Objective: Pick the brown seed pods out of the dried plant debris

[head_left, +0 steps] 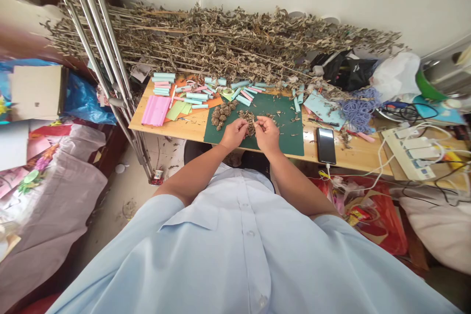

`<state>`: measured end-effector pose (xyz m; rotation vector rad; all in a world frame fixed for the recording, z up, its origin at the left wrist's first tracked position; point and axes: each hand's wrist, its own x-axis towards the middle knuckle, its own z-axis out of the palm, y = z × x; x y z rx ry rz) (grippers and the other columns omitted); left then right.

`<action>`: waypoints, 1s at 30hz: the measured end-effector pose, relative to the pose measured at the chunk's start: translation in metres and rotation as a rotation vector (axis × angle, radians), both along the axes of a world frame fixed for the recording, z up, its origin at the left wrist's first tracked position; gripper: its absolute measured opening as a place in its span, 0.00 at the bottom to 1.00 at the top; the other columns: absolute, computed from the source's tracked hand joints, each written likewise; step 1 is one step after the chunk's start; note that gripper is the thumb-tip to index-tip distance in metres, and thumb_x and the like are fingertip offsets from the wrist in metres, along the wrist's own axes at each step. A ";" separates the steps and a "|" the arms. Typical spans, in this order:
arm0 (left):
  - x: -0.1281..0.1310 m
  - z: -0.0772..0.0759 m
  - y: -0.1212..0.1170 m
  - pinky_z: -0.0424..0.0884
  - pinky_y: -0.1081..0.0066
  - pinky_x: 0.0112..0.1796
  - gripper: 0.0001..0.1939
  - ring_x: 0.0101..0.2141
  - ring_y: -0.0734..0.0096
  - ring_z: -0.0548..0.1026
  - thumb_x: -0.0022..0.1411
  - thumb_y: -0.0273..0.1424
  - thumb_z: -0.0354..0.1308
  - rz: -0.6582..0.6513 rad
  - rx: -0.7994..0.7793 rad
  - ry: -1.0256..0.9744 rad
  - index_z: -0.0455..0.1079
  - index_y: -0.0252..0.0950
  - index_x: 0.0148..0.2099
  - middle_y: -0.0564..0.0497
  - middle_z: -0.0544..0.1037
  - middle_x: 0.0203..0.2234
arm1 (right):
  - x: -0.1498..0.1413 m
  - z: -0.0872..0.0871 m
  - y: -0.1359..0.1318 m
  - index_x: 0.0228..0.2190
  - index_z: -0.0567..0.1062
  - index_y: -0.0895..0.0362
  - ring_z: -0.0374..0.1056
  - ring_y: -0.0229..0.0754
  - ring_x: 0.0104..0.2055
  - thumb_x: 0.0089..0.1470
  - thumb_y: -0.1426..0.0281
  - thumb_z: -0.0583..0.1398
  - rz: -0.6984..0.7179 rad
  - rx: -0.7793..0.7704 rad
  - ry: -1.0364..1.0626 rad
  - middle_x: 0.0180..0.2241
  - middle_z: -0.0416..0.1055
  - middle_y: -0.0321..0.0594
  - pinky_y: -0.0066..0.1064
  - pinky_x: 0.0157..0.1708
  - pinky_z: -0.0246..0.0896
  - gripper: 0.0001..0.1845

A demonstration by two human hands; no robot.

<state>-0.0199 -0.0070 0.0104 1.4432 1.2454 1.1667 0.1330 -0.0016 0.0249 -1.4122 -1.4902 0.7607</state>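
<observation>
Both hands are over a dark green mat (290,132) on a wooden table. My left hand (235,133) is closed, thumb and fingers pinched together; what they hold is too small to make out. Facing it, my right hand (267,133) is also closed in a pinch, its contents hidden by the fingers. Crumbled dried leaves (247,117) lie between and just beyond the fingertips. Left of them, several brown balls of dried plant matter (222,116) are heaped on the mat. More leaf scraps (294,119) are scattered to the right.
Long bundles of dried leafy stalks (221,34) lie across the back. Paper rolls (198,95) and pink paper (155,110) sit at left. A phone (326,145) with a cable, blue yarn (360,108) and a power strip (408,152) occupy the right. Metal tripod legs (106,54) stand at left.
</observation>
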 end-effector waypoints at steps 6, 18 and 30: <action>0.003 -0.010 0.005 0.67 0.74 0.27 0.08 0.22 0.77 0.71 0.64 0.32 0.60 0.014 -0.037 -0.081 0.70 0.36 0.44 0.56 0.75 0.25 | 0.003 0.002 0.005 0.47 0.77 0.55 0.74 0.43 0.34 0.57 0.61 0.60 0.006 -0.026 -0.031 0.43 0.80 0.44 0.38 0.39 0.74 0.18; 0.001 -0.004 0.002 0.68 0.74 0.26 0.10 0.21 0.78 0.70 0.70 0.32 0.52 0.044 0.001 -0.022 0.71 0.35 0.49 0.53 0.75 0.28 | 0.013 -0.001 0.009 0.44 0.79 0.55 0.77 0.46 0.38 0.60 0.61 0.58 -0.046 -0.008 -0.129 0.42 0.81 0.46 0.39 0.41 0.74 0.16; 0.001 -0.010 0.002 0.69 0.73 0.28 0.11 0.21 0.77 0.70 0.70 0.36 0.53 0.048 0.000 -0.028 0.71 0.36 0.48 0.53 0.75 0.27 | 0.009 -0.001 0.019 0.50 0.77 0.52 0.76 0.50 0.38 0.58 0.69 0.59 0.034 0.034 -0.485 0.41 0.82 0.41 0.42 0.46 0.69 0.18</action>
